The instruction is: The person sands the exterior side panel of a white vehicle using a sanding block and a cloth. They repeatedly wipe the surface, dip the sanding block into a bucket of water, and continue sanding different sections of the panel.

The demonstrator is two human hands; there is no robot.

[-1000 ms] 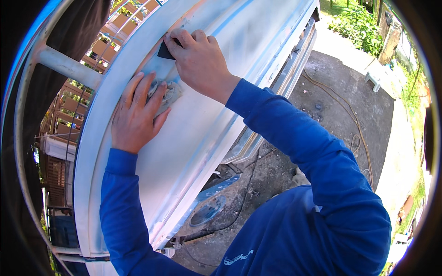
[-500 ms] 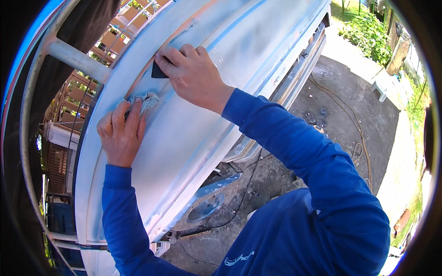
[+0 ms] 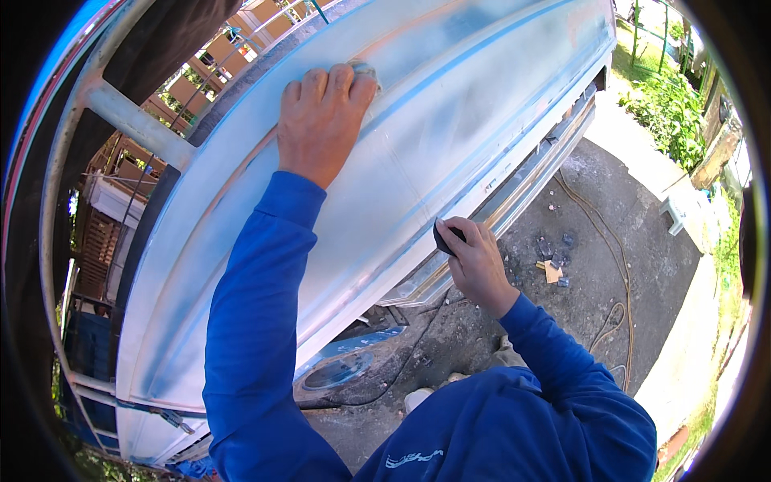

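A long vehicle body panel (image 3: 265,265) with patchy white and blue paint, ridges and an orange-brown seam stretches up and to the right. My left hand (image 3: 321,120) presses on its upper part, fingers closed over a crumpled pale rag (image 3: 367,71) that is mostly hidden. At the panel's lower edge, my right hand (image 3: 482,261) pinches a black piece of sandpaper (image 3: 446,238) between thumb and fingers. That hand is held off the painted surface, on the near side.
A metal tube frame (image 3: 140,120) runs along the left. On the grey ground lie a hose (image 3: 618,249), several small scraps (image 3: 554,271) and a blue-grey part with an oval opening (image 3: 345,368). A white stool (image 3: 675,210) and green plants (image 3: 654,104) are at far right.
My left hand has slid up and right along the panel with the rag. My right hand has left the surface and come down and right, still holding the sandpaper.
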